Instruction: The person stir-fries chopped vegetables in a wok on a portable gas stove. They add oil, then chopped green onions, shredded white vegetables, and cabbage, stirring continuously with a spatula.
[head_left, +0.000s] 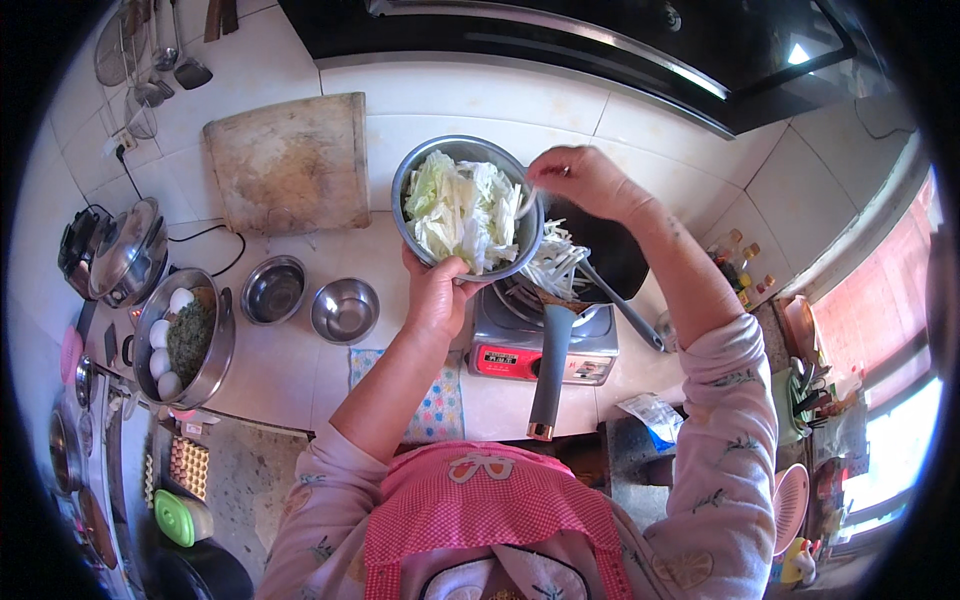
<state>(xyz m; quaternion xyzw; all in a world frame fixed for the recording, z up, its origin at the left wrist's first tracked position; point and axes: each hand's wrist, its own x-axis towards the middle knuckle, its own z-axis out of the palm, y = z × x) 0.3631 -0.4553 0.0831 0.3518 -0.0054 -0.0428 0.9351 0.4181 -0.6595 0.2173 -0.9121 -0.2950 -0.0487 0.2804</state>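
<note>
My left hand grips the near rim of a stainless steel bowl, its thumb over the edge. Torn leaves of Chinese cabbage fill the bowl, which is held tilted over the left side of a dark frying pan. At the bowl's right rim my right hand has its fingers curled around what looks like a pale cabbage strip, slightly blurred. White vegetable strips lie in the pan, partly hidden by the bowl. A grey-handled spatula rests in it.
The pan sits on a tabletop stove, its grey handle pointing towards me. Leftward stand two steel bowls and a pot with eggs and dark greens. A cutting board leans on the wall; bottles stand right.
</note>
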